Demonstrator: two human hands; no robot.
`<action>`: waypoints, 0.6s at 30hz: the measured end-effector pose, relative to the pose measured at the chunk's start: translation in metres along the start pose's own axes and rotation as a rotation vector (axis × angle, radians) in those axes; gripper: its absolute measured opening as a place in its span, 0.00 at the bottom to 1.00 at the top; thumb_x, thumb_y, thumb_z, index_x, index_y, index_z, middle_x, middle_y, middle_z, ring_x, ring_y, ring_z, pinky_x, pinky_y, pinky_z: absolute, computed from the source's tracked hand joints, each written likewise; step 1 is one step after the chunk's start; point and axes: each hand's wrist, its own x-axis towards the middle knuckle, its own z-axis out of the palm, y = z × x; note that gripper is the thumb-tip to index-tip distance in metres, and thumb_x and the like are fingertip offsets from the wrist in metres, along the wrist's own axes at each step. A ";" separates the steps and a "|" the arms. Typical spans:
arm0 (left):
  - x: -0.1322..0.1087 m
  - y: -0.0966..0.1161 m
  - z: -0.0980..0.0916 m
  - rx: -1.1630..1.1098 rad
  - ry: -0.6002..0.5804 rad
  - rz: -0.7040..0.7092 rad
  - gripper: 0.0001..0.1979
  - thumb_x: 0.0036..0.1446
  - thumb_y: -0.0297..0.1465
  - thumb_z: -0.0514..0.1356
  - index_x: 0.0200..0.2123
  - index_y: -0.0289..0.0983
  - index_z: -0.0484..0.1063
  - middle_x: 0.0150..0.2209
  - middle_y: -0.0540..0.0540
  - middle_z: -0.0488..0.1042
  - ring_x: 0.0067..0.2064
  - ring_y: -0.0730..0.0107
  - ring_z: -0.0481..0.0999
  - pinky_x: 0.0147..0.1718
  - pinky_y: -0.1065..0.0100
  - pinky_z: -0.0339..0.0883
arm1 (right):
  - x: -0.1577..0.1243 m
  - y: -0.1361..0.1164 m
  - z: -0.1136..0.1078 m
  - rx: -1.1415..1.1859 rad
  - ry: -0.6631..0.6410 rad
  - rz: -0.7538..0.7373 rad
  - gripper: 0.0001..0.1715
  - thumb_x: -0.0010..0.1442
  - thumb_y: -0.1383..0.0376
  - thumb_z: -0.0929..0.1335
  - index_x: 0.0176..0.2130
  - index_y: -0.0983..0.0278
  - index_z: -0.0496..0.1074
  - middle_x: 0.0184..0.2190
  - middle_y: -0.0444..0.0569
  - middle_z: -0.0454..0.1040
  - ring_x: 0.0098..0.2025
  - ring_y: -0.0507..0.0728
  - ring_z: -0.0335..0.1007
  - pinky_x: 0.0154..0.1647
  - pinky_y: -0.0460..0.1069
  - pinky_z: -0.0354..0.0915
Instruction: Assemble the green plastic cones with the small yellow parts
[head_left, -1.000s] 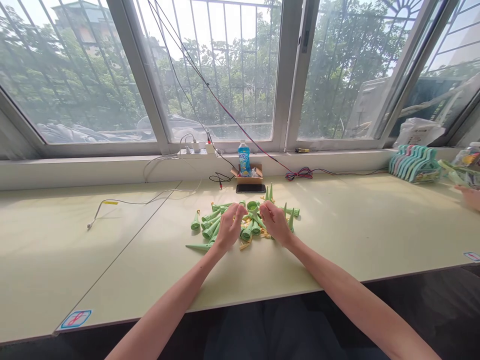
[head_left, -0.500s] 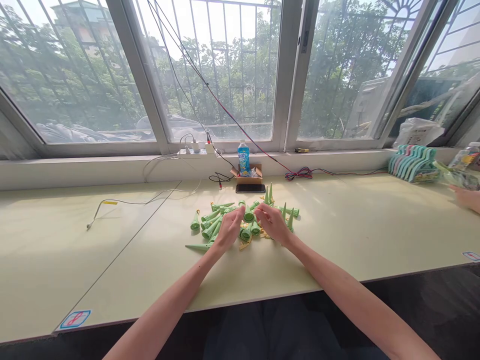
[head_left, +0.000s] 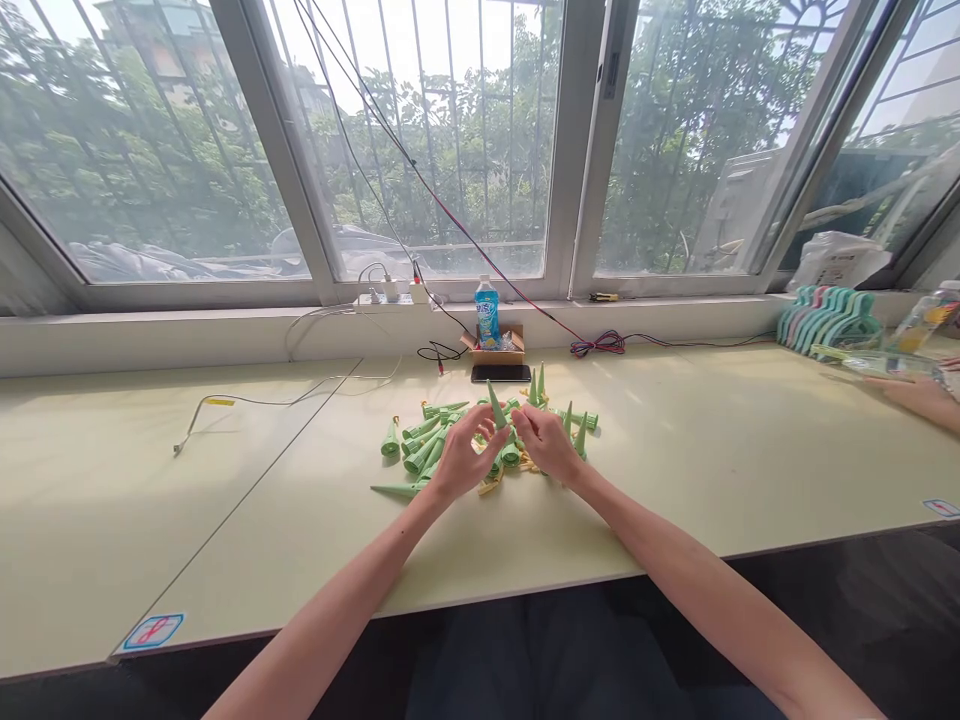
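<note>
Pinched between the thumb and fingers of my left hand (head_left: 466, 455) is a green plastic watering spike (head_left: 496, 404), its pointed end up and leaning slightly left. My right hand (head_left: 549, 442) is closed close beside it, fingertips at the spike's right side; what those fingers hold is hidden. Around and under both hands lies a pile of similar green spikes (head_left: 421, 440), most on their sides. A few stand upright (head_left: 580, 436) to the right of my right hand. Small yellow pieces (head_left: 491, 484) are scattered among them, partly covered by my hands.
Behind the pile are a phone (head_left: 501, 374), an open cardboard box (head_left: 517, 355) and a blue-labelled bottle (head_left: 487, 313). Cables (head_left: 598, 344) run along the sill. At far right, another person's hand (head_left: 919, 398) is near green hangers (head_left: 829, 320).
The spike between my hands has turned so its point stands up. My left fingers have spread around it. At far right, the other person's hand has moved left with a clear bag.
</note>
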 end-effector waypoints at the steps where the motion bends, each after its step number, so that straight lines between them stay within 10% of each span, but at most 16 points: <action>1: 0.000 -0.001 0.000 0.005 0.004 0.015 0.15 0.62 0.38 0.59 0.51 0.41 0.70 0.42 0.44 0.75 0.37 0.70 0.75 0.38 0.66 0.73 | 0.000 0.000 0.000 0.001 0.000 0.001 0.27 0.69 0.49 0.57 0.24 0.61 0.52 0.18 0.39 0.55 0.21 0.49 0.48 0.23 0.46 0.49; 18: 0.000 -0.007 0.004 0.153 0.099 0.103 0.13 0.63 0.33 0.58 0.51 0.44 0.71 0.42 0.46 0.70 0.32 0.76 0.73 0.33 0.69 0.72 | 0.000 0.004 0.001 -0.012 0.014 0.018 0.25 0.69 0.50 0.58 0.25 0.61 0.55 0.19 0.39 0.57 0.21 0.49 0.49 0.23 0.46 0.49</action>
